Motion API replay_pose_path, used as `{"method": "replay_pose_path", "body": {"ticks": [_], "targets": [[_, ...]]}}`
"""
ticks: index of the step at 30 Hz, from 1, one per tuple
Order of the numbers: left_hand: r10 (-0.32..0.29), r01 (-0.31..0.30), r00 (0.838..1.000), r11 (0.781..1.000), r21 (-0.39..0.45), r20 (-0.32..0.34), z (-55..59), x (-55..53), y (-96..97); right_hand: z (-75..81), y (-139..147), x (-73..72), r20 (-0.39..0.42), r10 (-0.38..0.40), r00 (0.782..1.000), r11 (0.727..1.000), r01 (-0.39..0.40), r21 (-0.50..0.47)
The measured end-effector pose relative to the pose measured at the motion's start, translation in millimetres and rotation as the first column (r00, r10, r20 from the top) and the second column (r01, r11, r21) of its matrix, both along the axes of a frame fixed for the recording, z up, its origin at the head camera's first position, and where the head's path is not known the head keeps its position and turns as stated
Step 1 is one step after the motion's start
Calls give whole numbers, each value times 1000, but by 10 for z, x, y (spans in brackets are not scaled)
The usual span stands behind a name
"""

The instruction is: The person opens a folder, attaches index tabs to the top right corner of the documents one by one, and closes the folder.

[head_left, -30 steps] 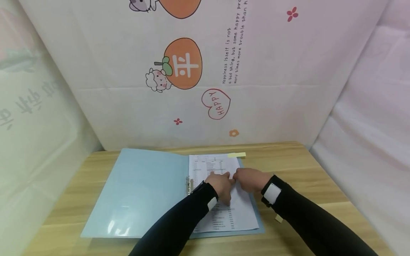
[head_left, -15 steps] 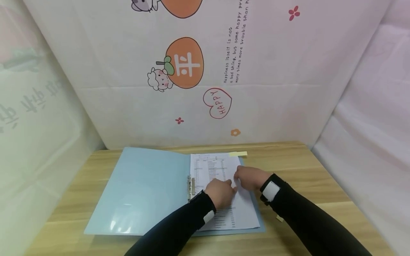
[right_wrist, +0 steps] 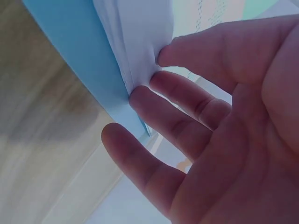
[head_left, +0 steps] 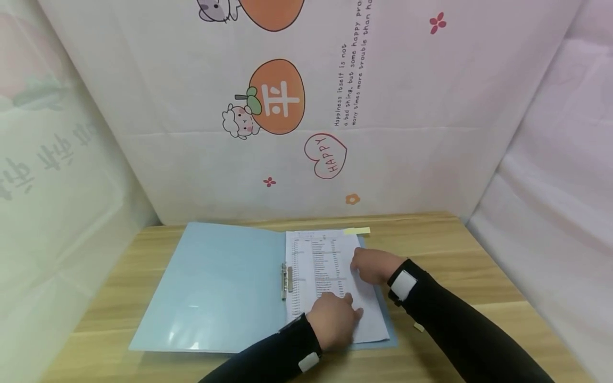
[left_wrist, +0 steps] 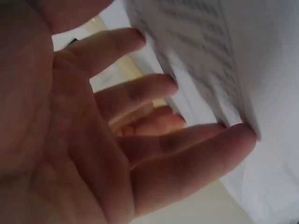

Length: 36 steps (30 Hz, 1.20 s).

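wood-grain table (head_left: 445, 255), printed sheets (head_left: 330, 258), long axis toward the patterned backdrop (head_left: 407, 117)

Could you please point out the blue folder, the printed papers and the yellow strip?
Blue folder (head_left: 215, 287), head view: middle of its left cover.
Printed papers (head_left: 328, 260), head view: upper part of the top sheet.
Yellow strip (head_left: 357, 231), head view: its middle.

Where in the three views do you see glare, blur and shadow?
Head view: bright glare at the lower left of the light-blue clip folder; left wrist view: type on the printed sheet too blurred to read; right wrist view: soft shadow on the wood-grain tabletop.
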State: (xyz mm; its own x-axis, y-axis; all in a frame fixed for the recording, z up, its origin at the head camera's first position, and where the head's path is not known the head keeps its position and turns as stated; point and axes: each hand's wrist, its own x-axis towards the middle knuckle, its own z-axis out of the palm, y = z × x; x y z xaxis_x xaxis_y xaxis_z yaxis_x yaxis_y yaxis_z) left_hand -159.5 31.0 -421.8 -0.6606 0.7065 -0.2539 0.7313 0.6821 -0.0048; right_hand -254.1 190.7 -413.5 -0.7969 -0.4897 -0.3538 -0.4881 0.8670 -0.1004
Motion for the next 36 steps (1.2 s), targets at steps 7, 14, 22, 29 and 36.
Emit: {"method": "replay_pose_path", "body": {"ticks": [7, 14, 22, 29, 36], "targets": [[121, -112, 987, 990, 87, -105, -85, 166, 213, -92, 118, 33, -132, 139, 981, 989, -144, -24], [191, -174, 968, 978, 111, -160, -159, 219, 381, -79, 442, 125, -108, 68, 992, 947, -98, -307], [195, -182, 965, 979, 86, -173, -160, 209, 387, 22, 779, 207, -194, 27, 981, 950, -86, -300], [216, -202, 967, 973, 110, -137, -131, 196, 389, 47, 856, 238, -165, 0, 986, 943, -54, -327], [247, -239, 964, 967, 86, -102, -165, 151, 435, 30, 847, 257, -133, -7, 991, 948, -36, -317]]}}
